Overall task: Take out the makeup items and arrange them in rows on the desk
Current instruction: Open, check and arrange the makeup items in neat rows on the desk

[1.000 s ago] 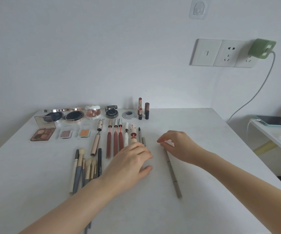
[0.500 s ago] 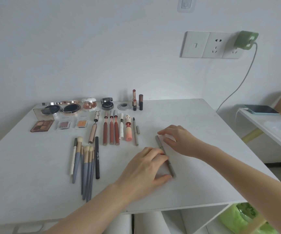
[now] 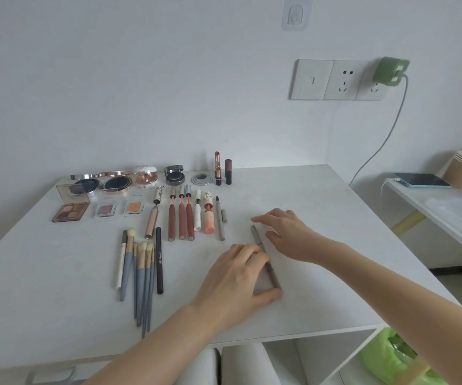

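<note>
Resting on the white counter (image 3: pixel 321 207), the left hand (image 3: pixel 235 276) lies over the near half of a long grey pencil (image 3: pixel 256 237), fingers curled onto its barrel and thumb lying along the surface beside its near end; whether it truly pinches the pencil or only presses it down I cannot tell for certain, though it looks like a light grip. The right hand (image 3: pixel 288 234) sits just beyond, fingers loosely bent and relaxed beside the far end, holding nothing. The pencil lies tilted and well apart from the middle row, to the right of the thin grey liner (image 3: pixel 220 220), so it is not yet lined up. Its slim round barrel looks smooth and hard, and the counter is smooth matt laminate, so the likely trouble is rolling: a careless nudge could send it toward the near right edge, or a sideways sweep of the left hand could knock the liner, the peach tube (image 3: pixel 209 221) or the dark red lip tubes (image 3: pixel 181 220) askew. The glossy tubes would roll too; the flat eyeshadow palette (image 3: pixel 70 212) and round compacts (image 3: pixel 116 182) look steadier. The brushes (image 3: pixel 141 270), with soft pale bristles and blue-grey handles, lie loosely fanned and would scatter easily.
</note>
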